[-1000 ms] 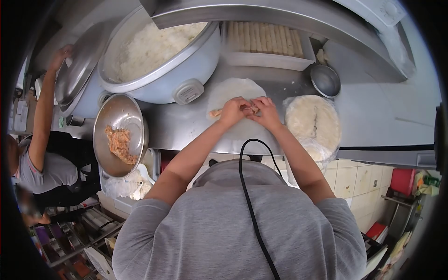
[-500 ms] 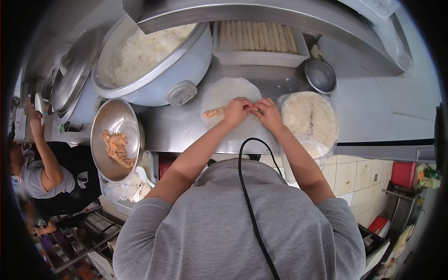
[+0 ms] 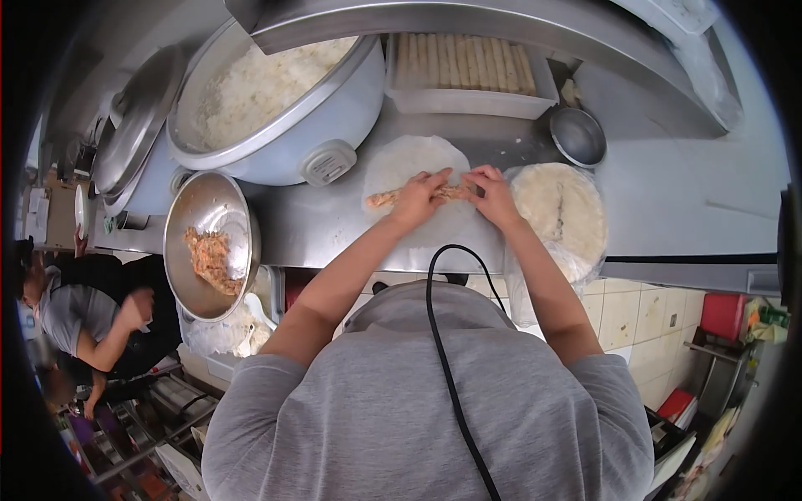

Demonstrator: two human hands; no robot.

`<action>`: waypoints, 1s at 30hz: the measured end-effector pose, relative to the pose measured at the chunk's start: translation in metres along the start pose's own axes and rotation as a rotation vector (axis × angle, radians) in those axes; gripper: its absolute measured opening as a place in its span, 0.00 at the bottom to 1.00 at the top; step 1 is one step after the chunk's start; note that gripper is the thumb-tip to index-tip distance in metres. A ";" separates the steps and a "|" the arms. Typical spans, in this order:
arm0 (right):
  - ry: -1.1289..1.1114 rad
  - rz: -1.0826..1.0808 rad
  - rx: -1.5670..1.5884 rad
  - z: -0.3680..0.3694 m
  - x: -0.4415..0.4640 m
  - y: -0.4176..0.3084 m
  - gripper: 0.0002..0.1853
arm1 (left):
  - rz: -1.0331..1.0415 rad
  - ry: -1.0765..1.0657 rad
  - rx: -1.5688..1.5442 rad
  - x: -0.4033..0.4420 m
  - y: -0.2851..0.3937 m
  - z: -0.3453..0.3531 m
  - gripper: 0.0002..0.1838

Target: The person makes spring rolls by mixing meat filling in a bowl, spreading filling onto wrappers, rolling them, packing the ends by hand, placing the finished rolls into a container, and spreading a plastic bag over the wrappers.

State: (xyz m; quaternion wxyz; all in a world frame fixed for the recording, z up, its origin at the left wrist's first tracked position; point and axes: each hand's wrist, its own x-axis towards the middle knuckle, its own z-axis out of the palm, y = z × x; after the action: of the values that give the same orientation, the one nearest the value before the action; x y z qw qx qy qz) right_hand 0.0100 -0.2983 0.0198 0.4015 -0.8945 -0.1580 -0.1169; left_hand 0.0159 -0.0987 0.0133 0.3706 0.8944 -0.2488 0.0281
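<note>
Evidently, left hand curls over minced filling; right hand bends at its end, pinch unclear. Filling looks soft; wrapper tear-prone, best lifted by edge.

Open run on steel counter L of thin round sheet up to mixing bowl, & more far R past sheet stack, but stack's just beside R hand, w/ big cooker blocking back L, white tray ahead, small bowl back R & shelf over tray's far end.
</note>
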 end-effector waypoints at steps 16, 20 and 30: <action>-0.280 -0.090 -0.170 -0.001 0.011 -0.001 0.16 | -0.267 0.038 -0.147 -0.065 -0.053 -0.082 0.30; -0.207 -0.249 -0.197 -0.015 -0.010 -0.030 0.14 | -0.103 0.169 -0.050 -0.072 -0.053 -0.083 0.24; -0.525 -0.547 -0.267 0.013 -0.041 -0.025 0.06 | -0.169 0.169 -0.094 -0.085 -0.057 -0.079 0.16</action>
State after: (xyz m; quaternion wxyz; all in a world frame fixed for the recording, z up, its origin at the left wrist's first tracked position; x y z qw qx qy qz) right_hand -0.0361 -0.2804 0.0144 0.1818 -0.8634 -0.4706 -0.0065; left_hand -0.0211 0.0257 0.0136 0.4326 0.8883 -0.1418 0.0603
